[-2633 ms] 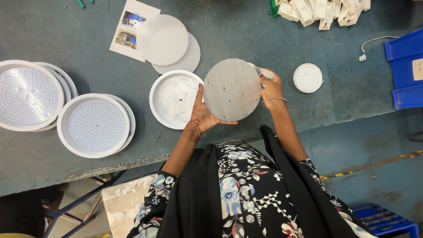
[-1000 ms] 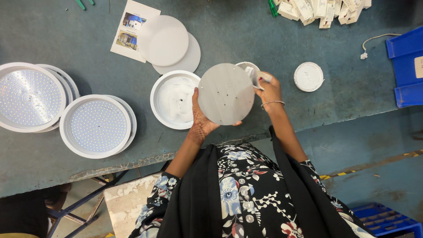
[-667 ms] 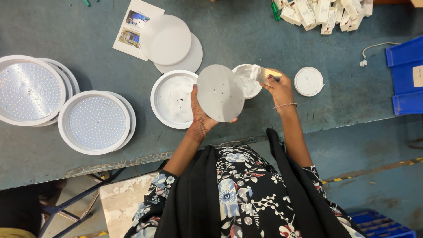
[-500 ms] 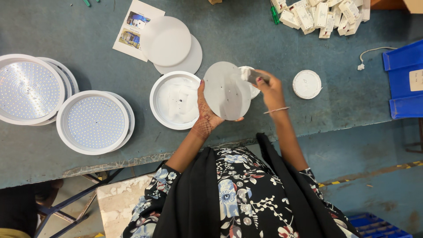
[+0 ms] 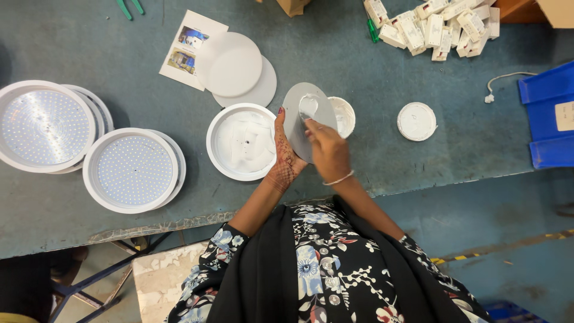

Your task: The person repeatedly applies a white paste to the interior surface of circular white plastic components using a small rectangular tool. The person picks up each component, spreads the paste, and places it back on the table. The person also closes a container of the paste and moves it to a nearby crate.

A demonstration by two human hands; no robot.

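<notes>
My left hand holds a round grey metal disc from beneath, tilted above the table. My right hand presses its fingertips on the disc's upper face, where a smear of white paste shows; whether it holds a tool I cannot tell. Just behind the disc stands a small white pot of paste. An empty white round lamp housing lies left of my hands.
Two housings with LED panels lie at the left. White diffuser discs rest on a printed sheet at the back. A white lid, a pile of small white driver boxes and blue bins sit at the right.
The disc has tipped from facing me to nearly edge-on. My right hand left the disc's rim, went to the paste pot, and now rests on the disc's face.
</notes>
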